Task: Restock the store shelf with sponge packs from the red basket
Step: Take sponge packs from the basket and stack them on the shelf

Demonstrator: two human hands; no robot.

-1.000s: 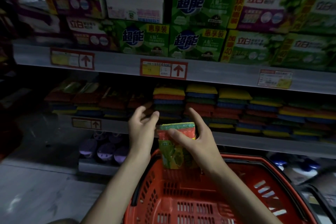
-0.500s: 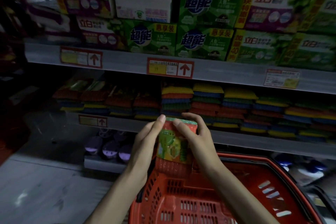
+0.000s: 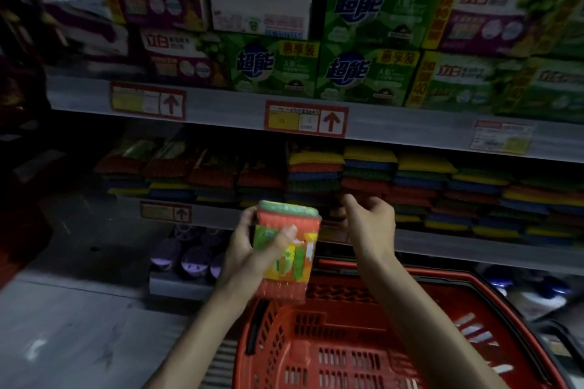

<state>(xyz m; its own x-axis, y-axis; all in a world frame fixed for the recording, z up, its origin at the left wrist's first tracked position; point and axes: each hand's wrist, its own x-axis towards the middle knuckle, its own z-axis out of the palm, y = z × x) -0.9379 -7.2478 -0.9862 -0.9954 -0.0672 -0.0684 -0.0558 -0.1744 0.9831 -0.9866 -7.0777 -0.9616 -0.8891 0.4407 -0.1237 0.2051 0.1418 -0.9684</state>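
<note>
- Sponge pack (image 3: 294, 268): upright and tilted slightly, up in the air over the far left corner of the red basket (image 3: 442, 276), in front of the lower shelf edge (image 3: 458, 251); orange mesh with a green layer on top and a green and yellow label on the front.
- Left hand (image 3: 243, 259): gripping the pack from its left side, thumb across the label, fingers wrapped behind.
- Right hand (image 3: 371, 224): just to the right of the pack and apart from it, holding nothing, fingers loosely bent, raised before the shelf edge.
- Basket: below both forearms, slotted walls and bare floor showing; no other packs visible inside the part in view.
- Stacked sponges (image 3: 369, 174): yellow, blue, green and red layers in rows along the lower shelf, behind the hands.
- Price tag (image 3: 306, 118): red frame with an upward arrow, on the edge of the upper shelf.
- Boxes (image 3: 369, 6): green and purple, stacked two high on the upper shelf.
- Purple-topped items (image 3: 192, 259): on the lowest shelf, left of the basket; too dim to identify.
- Grey floor (image 3: 63, 325): at lower left.
</note>
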